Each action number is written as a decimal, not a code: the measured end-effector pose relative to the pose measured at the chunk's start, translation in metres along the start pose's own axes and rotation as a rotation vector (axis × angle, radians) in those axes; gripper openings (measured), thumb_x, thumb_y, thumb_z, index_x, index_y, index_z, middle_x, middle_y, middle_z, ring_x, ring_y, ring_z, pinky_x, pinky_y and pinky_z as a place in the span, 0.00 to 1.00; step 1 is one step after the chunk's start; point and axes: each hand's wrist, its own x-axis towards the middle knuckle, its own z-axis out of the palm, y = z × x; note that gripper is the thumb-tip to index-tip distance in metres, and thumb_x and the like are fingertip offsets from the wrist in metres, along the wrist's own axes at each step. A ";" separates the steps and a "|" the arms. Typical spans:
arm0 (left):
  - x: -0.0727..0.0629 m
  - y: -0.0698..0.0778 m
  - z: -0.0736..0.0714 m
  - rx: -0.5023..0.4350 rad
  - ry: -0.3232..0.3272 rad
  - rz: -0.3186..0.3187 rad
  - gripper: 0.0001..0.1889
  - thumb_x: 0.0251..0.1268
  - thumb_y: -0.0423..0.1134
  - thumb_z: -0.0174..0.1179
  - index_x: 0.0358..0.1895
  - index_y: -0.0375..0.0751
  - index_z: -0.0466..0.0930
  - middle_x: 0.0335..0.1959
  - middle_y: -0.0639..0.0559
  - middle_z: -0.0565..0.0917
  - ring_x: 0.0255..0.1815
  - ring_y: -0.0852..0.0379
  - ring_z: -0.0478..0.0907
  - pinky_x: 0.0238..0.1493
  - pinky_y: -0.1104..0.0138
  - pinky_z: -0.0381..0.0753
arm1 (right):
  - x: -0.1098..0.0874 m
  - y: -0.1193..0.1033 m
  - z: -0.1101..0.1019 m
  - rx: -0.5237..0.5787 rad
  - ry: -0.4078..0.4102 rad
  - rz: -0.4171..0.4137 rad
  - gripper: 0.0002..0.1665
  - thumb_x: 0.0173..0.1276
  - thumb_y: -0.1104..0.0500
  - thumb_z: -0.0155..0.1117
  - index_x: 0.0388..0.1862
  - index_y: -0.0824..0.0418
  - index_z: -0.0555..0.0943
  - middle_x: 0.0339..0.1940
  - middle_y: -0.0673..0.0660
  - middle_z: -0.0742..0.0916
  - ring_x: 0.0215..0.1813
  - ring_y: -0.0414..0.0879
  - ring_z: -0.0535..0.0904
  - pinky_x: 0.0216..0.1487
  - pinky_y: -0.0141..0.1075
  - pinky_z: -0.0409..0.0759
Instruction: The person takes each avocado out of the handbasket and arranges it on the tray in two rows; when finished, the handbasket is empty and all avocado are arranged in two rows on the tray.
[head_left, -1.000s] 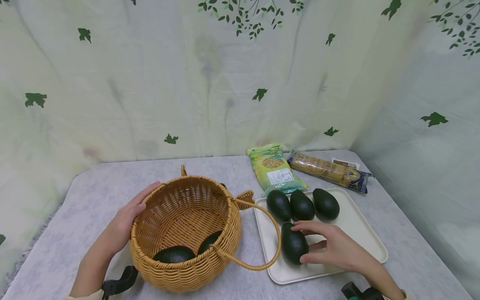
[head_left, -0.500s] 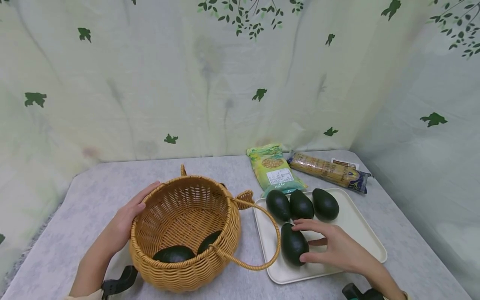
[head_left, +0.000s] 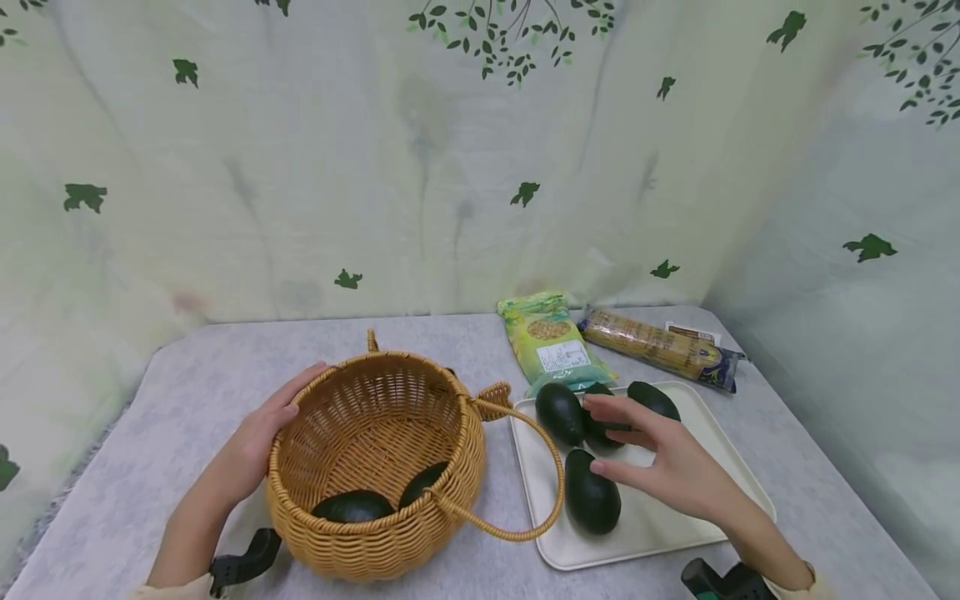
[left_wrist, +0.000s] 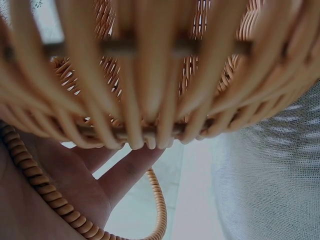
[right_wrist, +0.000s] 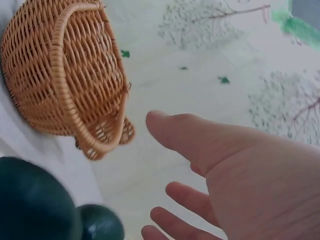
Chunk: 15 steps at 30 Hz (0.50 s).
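A round wicker basket (head_left: 375, 550) stands left of the middle, with two dark green avocados (head_left: 352, 506) lying inside. At its left rim my left hand (head_left: 251, 450) rests with straight fingers; in the left wrist view a handle loop (left_wrist: 42, 187) crosses the palm and the fingertips are hidden by the wicker. My right hand (head_left: 660, 458) hovers over the white tray (head_left: 720, 450), fingers apart, holding nothing. Just left of and below its thumb lies a near avocado (head_left: 592, 493). Several more avocados (head_left: 558, 414) sit along the tray's far side, partly covered by that hand.
Behind the tray lie a green and yellow bag (head_left: 555, 342) and a long pack of dry noodles or pasta (head_left: 660, 343). The basket's other handle (head_left: 551, 508) juts over the tray's left edge. A leaf-printed curtain (head_left: 420, 167) borders the table.
My right hand has come off the near avocado and risen away toward the far row. That avocado stays on the tray. The left hand keeps its place on the basket, and the head view shifts slightly.
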 end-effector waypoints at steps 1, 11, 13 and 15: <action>0.000 0.000 0.000 -0.003 0.000 0.001 0.27 0.87 0.42 0.30 0.84 0.50 0.53 0.82 0.38 0.57 0.70 0.82 0.58 0.58 0.72 0.72 | 0.003 -0.003 -0.001 0.016 -0.004 -0.014 0.38 0.67 0.57 0.76 0.74 0.54 0.73 0.70 0.57 0.80 0.68 0.50 0.79 0.61 0.38 0.81; 0.000 -0.001 0.000 0.009 0.002 0.002 0.27 0.87 0.42 0.30 0.84 0.49 0.54 0.83 0.39 0.56 0.71 0.83 0.55 0.59 0.73 0.68 | 0.039 -0.040 0.002 0.046 -0.096 -0.091 0.38 0.68 0.56 0.74 0.75 0.55 0.72 0.72 0.53 0.79 0.70 0.46 0.77 0.63 0.41 0.81; 0.000 -0.002 0.000 0.008 0.003 0.002 0.27 0.87 0.42 0.31 0.84 0.52 0.54 0.83 0.40 0.57 0.72 0.83 0.55 0.60 0.74 0.67 | 0.046 -0.045 0.005 0.060 -0.112 -0.103 0.38 0.69 0.57 0.74 0.76 0.55 0.72 0.73 0.53 0.78 0.70 0.45 0.78 0.63 0.43 0.81; 0.000 -0.002 0.000 0.007 0.004 0.001 0.27 0.87 0.42 0.31 0.84 0.52 0.54 0.82 0.40 0.57 0.72 0.82 0.55 0.60 0.74 0.67 | 0.052 -0.049 0.007 0.065 -0.121 -0.119 0.37 0.69 0.57 0.74 0.75 0.55 0.73 0.73 0.54 0.78 0.70 0.45 0.78 0.63 0.44 0.81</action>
